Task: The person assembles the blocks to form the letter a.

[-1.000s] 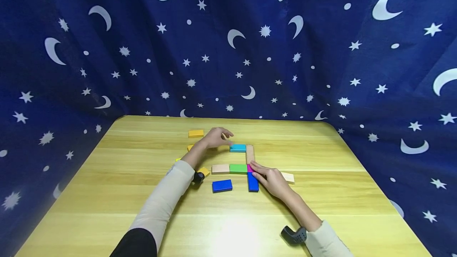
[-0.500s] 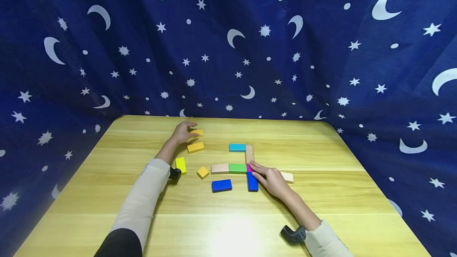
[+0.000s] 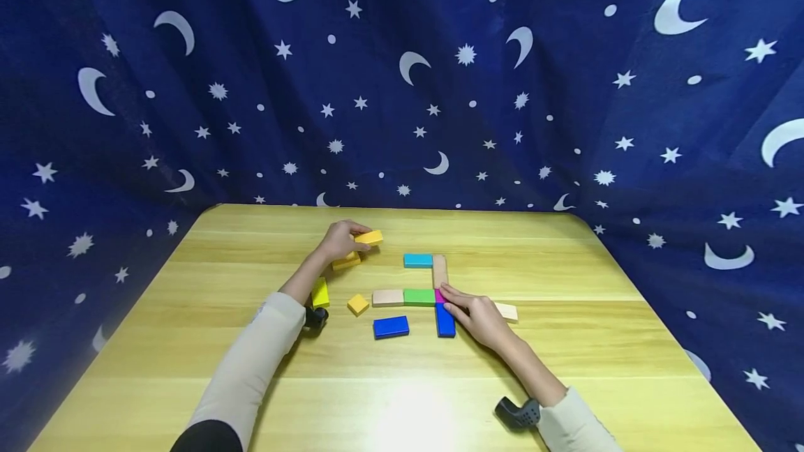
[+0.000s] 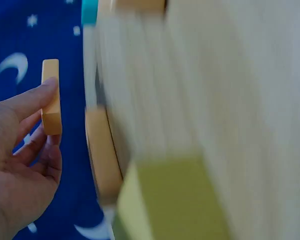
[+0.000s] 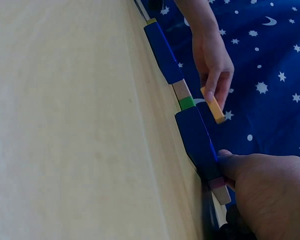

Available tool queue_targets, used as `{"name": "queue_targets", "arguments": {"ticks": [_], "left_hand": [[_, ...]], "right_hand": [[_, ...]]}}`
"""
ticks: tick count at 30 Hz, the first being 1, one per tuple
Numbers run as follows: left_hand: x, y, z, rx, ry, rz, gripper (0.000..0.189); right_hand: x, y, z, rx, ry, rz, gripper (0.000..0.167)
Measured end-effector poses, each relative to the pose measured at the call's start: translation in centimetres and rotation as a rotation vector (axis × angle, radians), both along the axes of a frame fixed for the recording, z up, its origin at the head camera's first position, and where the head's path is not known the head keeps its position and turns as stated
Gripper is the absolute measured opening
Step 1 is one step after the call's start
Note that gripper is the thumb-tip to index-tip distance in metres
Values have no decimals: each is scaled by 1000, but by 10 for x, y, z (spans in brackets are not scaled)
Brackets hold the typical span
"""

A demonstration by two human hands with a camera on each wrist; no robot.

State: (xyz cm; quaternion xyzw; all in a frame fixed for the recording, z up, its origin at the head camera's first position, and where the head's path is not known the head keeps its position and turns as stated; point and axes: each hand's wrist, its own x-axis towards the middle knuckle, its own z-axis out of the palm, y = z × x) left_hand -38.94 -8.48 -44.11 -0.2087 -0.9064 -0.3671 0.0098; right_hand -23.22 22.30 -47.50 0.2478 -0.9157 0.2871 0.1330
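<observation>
My left hand (image 3: 340, 241) pinches an orange rectangular block (image 3: 369, 237) between thumb and fingers, above the far left part of the table. The left wrist view also shows this orange block (image 4: 50, 100), with the thumb on one face. My right hand (image 3: 482, 318) rests with its fingertips at a magenta block (image 3: 438, 296), which it partly covers. Its thumb touches the end of a blue block (image 3: 445, 323). A green block (image 3: 419, 297), a plain wooden block (image 3: 387, 298), another wooden block (image 3: 440, 270) and a light-blue block (image 3: 418, 261) form a line with corners beside it.
A second orange block (image 3: 347, 264) lies just below the left hand. Nearby are a yellow block (image 3: 320, 293) and a small orange block (image 3: 358, 305). A loose blue block (image 3: 391, 327) sits nearer; a pale block (image 3: 506, 312) lies behind the right hand. A starry curtain (image 3: 402, 89) backs the table.
My left hand went from beside the light-blue block to the far left, took hold of the orange block, lifted it and moved slightly right. The right hand stayed still.
</observation>
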Motion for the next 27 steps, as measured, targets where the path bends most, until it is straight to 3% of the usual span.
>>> {"name": "queue_targets", "arguments": {"ticks": [4,8,14,27], "left_hand": [[13,21,2,-50,-11,-96,38],[20,31,-3,-100,-30,-156,36],[21,38,-10,-121,-33,-168,34],[18,43,-12,-123,-32,-169,36]], "right_hand": [[-1,1,0,4,0,-6,34],[-2,1,-1,4,-3,-1,35],[-1,1,-1,-1,-2,4,35],[-1,0,-2,-6,6,2,34]]}}
